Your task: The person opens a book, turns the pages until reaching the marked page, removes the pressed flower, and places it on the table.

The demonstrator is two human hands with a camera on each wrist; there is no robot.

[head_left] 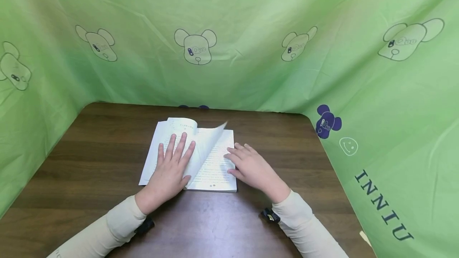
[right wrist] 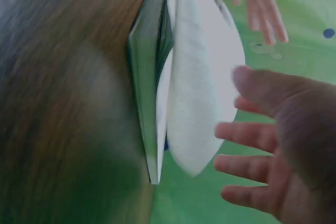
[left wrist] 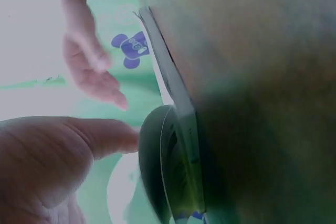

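An open book point(head_left: 213, 170) with printed pages lies on the brown table. My left hand point(head_left: 171, 172) rests on its left pages with the fingers spread and straight. One page point(head_left: 206, 146) stands partly raised, slanting up from the spine toward the right. Beside the book's right edge is my right hand point(head_left: 252, 167), fingers loosely extended, holding nothing. In the right wrist view the raised page point(right wrist: 191, 103) stands apart from my right fingers point(right wrist: 247, 169). The left wrist view shows my left thumb point(left wrist: 113, 135) against the curved pages point(left wrist: 152, 150).
The wooden table point(head_left: 89, 150) has rounded far corners. Green cloth point(head_left: 229, 74) with printed bear heads hangs behind it and on both sides. Dark bands point(head_left: 270, 215) sit at the wrists below light sleeves. A small pale object point(head_left: 365, 238) lies at the table's right edge.
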